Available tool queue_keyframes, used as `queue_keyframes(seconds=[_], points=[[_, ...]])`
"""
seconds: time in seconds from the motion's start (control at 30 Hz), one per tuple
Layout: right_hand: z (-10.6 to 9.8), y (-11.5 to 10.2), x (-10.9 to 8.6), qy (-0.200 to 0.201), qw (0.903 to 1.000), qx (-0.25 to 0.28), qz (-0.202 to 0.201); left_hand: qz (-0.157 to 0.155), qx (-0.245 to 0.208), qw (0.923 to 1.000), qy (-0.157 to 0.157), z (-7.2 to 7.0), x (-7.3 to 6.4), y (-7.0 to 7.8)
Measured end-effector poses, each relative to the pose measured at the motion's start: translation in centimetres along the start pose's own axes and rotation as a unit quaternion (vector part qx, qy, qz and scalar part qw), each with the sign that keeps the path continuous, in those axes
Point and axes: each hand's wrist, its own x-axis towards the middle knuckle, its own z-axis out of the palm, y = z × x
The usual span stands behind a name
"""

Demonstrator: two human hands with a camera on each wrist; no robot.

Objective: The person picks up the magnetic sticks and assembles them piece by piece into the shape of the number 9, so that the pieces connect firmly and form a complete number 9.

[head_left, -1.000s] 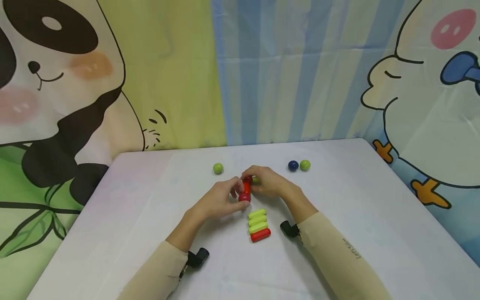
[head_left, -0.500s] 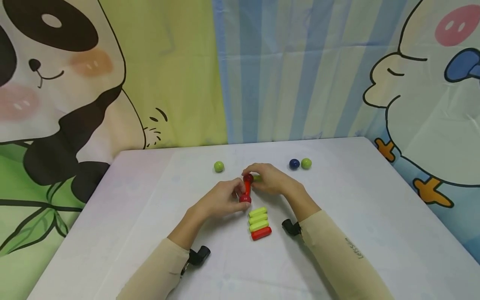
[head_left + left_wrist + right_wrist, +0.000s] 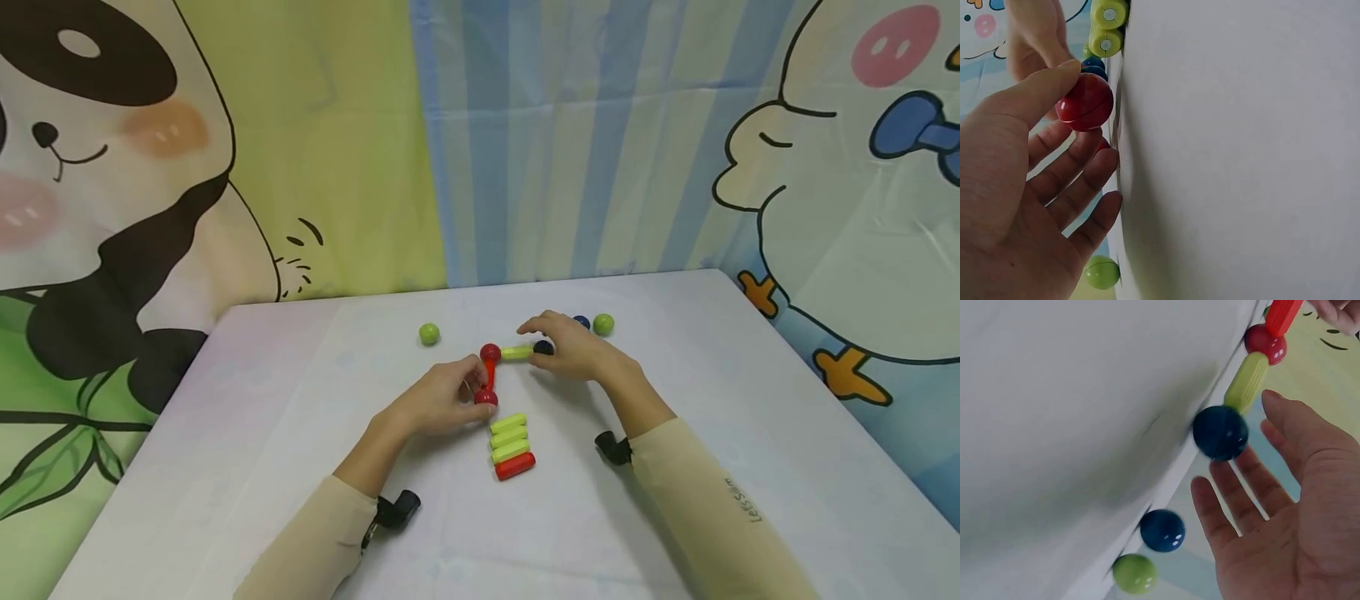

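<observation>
On the white table, a red stick [image 3: 491, 374] joins a near red ball [image 3: 486, 397] to a far red ball [image 3: 490, 353]. From the far ball a yellow-green stick [image 3: 516, 353] runs right to a dark blue ball [image 3: 1221, 433], making an L shape. My left hand [image 3: 441, 400] pinches the near red ball between thumb and fingers, as the left wrist view shows. Beside the dark blue ball is my right hand [image 3: 581, 350], its fingers spread and its thumb apart from the ball.
In front of the L lie several yellow-green sticks [image 3: 509, 436] in a row with one red stick [image 3: 515, 466]. A green ball [image 3: 429, 334] rests at the back left. Behind my right hand are another dark blue ball [image 3: 1162, 530] and a green ball [image 3: 603, 324].
My right hand has moved off to the right from the far red ball, and its fingers have spread. The yellow-green stick and blue ball now show. My left hand keeps its place.
</observation>
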Motion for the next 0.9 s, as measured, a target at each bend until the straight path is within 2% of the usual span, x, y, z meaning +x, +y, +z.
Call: queue_keyframes(seconds=[0.13,0.3,0.67,0.9], points=[[-0.2,1.1,-0.8,-0.005,0.9998,0.007,0.017,0.0,0.006,1.0,-0.002,0.1,0.2,-0.1],[-0.2,1.7,-0.8,-0.006,0.9995,0.018,0.027,0.013,0.009,0.9999,-0.001,0.3,0.7,-0.6],[0.2,2.0,-0.2,0.01,0.9977,0.057,0.036,0.026,-0.074,0.9969,0.006,0.4,1.3,-2.5],[0.7,2.2,-0.2,0.035,0.9965,0.067,0.036,0.033,-0.084,0.9959,0.006,0.7,1.5,-3.0]])
